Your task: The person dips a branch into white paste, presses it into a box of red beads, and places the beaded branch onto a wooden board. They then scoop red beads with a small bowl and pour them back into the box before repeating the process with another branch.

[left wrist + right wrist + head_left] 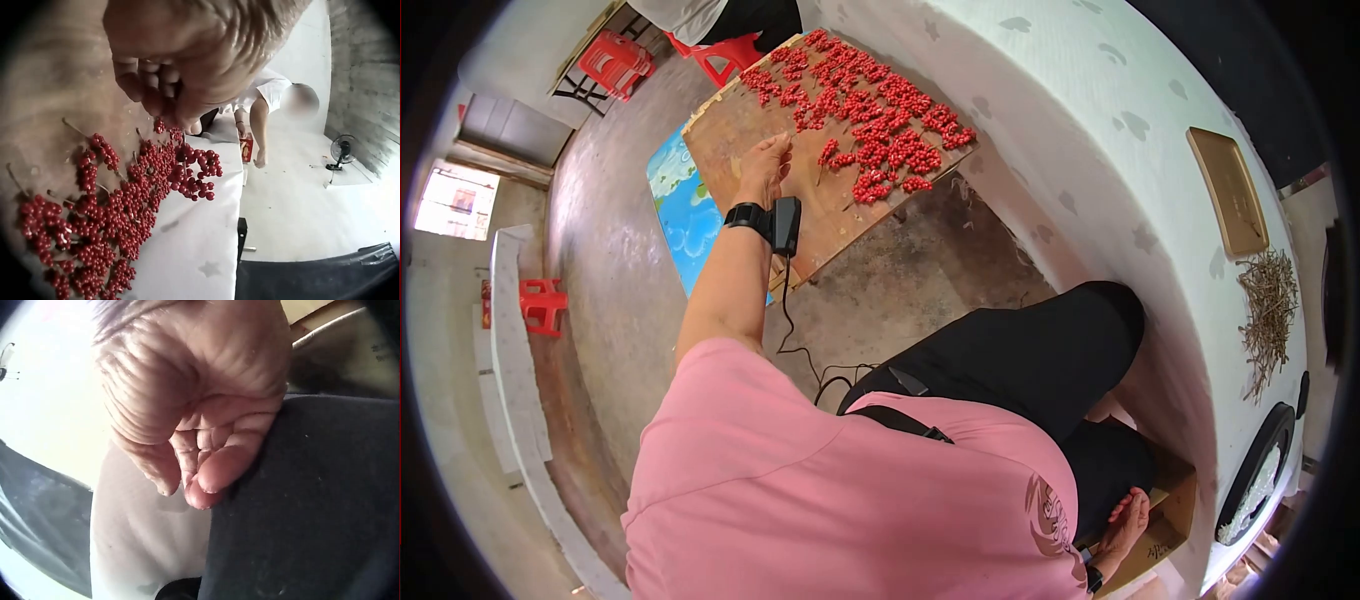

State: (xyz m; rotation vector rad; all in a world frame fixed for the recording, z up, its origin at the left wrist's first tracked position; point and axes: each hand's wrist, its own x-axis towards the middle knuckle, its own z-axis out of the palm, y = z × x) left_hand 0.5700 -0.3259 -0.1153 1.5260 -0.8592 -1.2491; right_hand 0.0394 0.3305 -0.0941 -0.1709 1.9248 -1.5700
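Note:
On the wooden board [740, 125] many sprigs of small red berries [890, 130] lie spread, their thin stems showing. My left hand [765, 165] is over the board, at the near side of the berries. In the left wrist view its thumb and fingertips pinch the stem of one berry sprig [195, 172], which hangs from them. My right hand [194, 400] hangs loosely curled beside the dark trouser leg [300, 494], with nothing in its fingers. The head view has that right hand low at the right, partly covered by the pink shirt [860, 500].
A white patterned cloth surface [1090, 130] runs along the right, bearing a brown tray [1228, 190] and a pile of bare stems [1268, 310]. Below it stands a cardboard box [1170, 530]. Another person [269, 94] is beyond the board. A cable [790, 330] trails from my left wrist.

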